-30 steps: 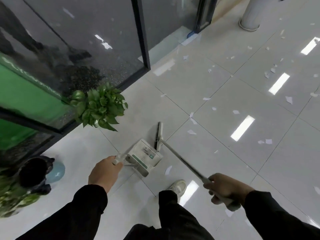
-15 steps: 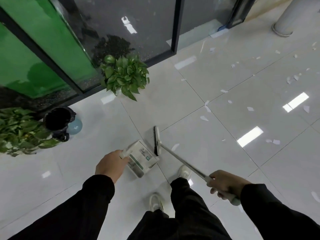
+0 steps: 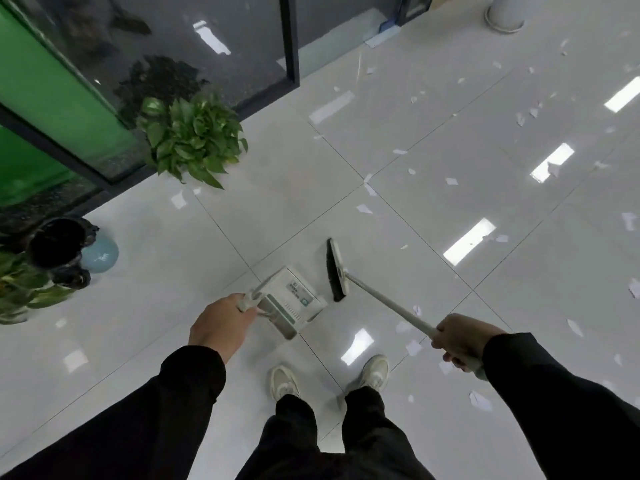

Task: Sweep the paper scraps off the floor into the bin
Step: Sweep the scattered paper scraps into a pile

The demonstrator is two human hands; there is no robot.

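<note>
Beside dustpan (image 3: 294, 301), broom (image 3: 335, 270) head lengthwise, away.

Open tiled floor (image 3: 433, 140) fills the centre and right of the frame. A leafy plant (image 3: 194, 140), black bin (image 3: 57, 242) and glass wall (image 3: 104, 64) block the left and upper left.

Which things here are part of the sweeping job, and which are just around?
For the job:
broom, held by right hand
dustpan, held by left hand
scraps
bin

Just around:
plant
blue pot
pillar
glass wall
</note>
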